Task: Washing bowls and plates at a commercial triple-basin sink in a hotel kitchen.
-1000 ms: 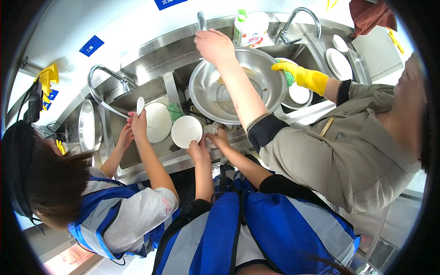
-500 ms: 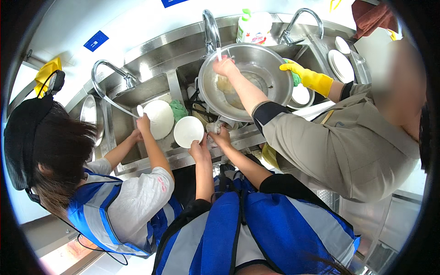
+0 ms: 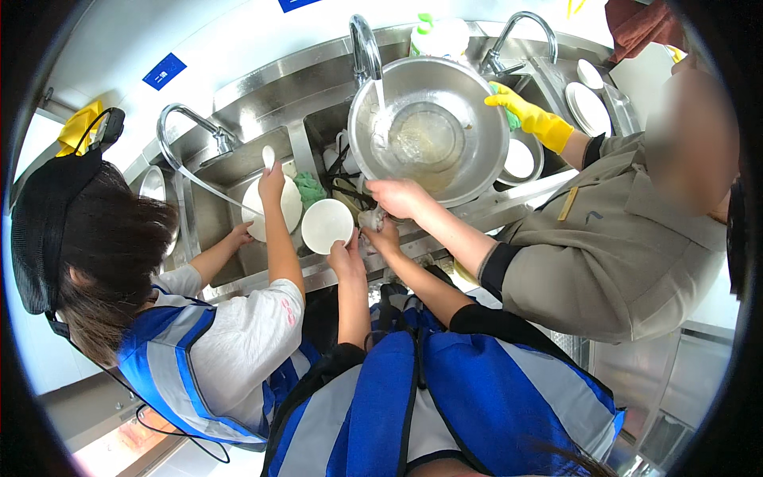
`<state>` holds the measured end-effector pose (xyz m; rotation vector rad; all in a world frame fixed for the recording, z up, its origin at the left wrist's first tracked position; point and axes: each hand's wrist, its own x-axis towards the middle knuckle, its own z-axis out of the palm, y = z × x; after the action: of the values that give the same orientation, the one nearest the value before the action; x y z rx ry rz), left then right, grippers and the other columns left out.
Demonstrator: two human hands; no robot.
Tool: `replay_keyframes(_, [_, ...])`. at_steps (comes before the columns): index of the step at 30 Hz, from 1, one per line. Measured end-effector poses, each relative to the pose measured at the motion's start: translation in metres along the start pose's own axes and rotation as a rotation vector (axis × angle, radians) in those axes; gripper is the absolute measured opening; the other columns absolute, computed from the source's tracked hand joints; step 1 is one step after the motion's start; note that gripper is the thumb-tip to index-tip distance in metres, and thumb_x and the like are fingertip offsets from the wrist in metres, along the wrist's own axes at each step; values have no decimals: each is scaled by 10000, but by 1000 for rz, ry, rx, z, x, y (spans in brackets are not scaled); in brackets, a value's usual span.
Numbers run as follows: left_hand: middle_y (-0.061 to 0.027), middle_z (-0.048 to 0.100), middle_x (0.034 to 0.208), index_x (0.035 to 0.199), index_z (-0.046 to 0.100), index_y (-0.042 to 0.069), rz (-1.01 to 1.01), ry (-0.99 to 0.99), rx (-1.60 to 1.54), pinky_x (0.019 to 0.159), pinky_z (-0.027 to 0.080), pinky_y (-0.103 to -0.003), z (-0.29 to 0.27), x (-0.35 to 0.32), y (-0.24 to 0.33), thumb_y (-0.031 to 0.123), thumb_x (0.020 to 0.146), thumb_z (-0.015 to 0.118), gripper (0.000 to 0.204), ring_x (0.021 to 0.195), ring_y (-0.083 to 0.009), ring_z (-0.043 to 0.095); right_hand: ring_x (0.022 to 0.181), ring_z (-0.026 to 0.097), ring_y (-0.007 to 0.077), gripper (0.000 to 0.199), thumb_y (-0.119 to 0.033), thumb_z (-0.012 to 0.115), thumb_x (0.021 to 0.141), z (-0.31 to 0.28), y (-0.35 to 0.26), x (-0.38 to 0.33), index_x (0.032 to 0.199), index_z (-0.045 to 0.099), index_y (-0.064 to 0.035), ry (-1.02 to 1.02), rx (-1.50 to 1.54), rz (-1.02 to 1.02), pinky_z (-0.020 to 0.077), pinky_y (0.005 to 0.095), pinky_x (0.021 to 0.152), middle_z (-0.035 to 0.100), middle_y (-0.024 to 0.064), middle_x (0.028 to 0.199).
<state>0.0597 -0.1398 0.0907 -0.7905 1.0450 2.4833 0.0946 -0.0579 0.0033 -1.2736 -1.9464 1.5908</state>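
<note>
White bowl [image 3: 327, 226], round mouth upward

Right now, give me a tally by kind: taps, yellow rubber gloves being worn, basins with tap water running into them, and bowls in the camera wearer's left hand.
Taps: 3
Yellow rubber glove: 1
Steel basin under running water: 1
White bowl in the wearer's left hand: 1
Total: 6

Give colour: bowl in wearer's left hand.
The bowl is white, best seen in head view.
</note>
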Motion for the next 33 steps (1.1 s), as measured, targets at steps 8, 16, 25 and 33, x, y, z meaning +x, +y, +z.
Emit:
replay_keyframes(8, [-227, 414, 1203, 1237, 293, -90, 18, -44, 15, 882, 497, -464, -4, 5, -3, -75, 726, 350, 514, 1053, -379, 500, 768, 619, 311, 445, -243, 698, 611, 0, -4, -6, 950, 549, 5, 27, 36, -80, 477, 383, 699, 626, 172, 812])
replay_keyframes(16, [-213, 431, 1183, 1231, 315, -73, -31, -42, 3, 871, 503, -451, -11, 10, -5, -77, 725, 357, 508, 1027, -364, 512, 868, 571, 248, 403, -257, 580, 727, 2, 3, -6, 1034, 515, -3, -10, 71, -49, 426, 383, 800, 600, 134, 898])
replay_keyframes(25, [-195, 433, 1204, 1228, 353, -50, -65, -21, 4, 926, 463, -461, -6, 6, 0, -90, 724, 355, 505, 1093, -355, 476, 1002, 511, 154, 365, -267, 430, 875, -63, -37, 47, 1137, 480, -19, -742, 269, 417, 359, 373, 937, 572, 77, 1014])
replay_keyframes(33, [-196, 430, 1216, 1232, 357, -40, -107, 21, -37, 954, 436, -474, -8, 12, 1, -80, 734, 352, 499, 1111, -361, 464, 900, 574, 309, 486, -266, 647, 676, 11, 12, 6, 1046, 514, 21, -62, 64, -4, 442, 388, 782, 589, 195, 941])
